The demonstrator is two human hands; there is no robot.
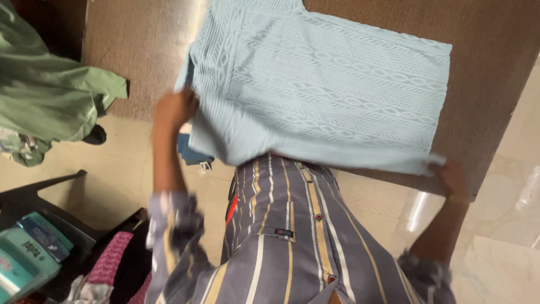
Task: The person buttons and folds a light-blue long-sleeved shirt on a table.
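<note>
I'm holding the pale blue shirt [332, 84] spread over the table's [489, 79] near edge, my left hand [174, 110] pinching its left side and my right hand [450, 177] gripping the near right corner. I'm judging that uneven pulling could be dragging it off the edge onto the floor [506, 225], toward the green cloth [50, 95].

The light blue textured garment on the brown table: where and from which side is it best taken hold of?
Probably at the near hem corners, from the table's near edge. The light blue garment lies flat with its near edge overhanging the brown table, so cloth hangs free there. The left hand and right hand already pinch those two corners.
</note>
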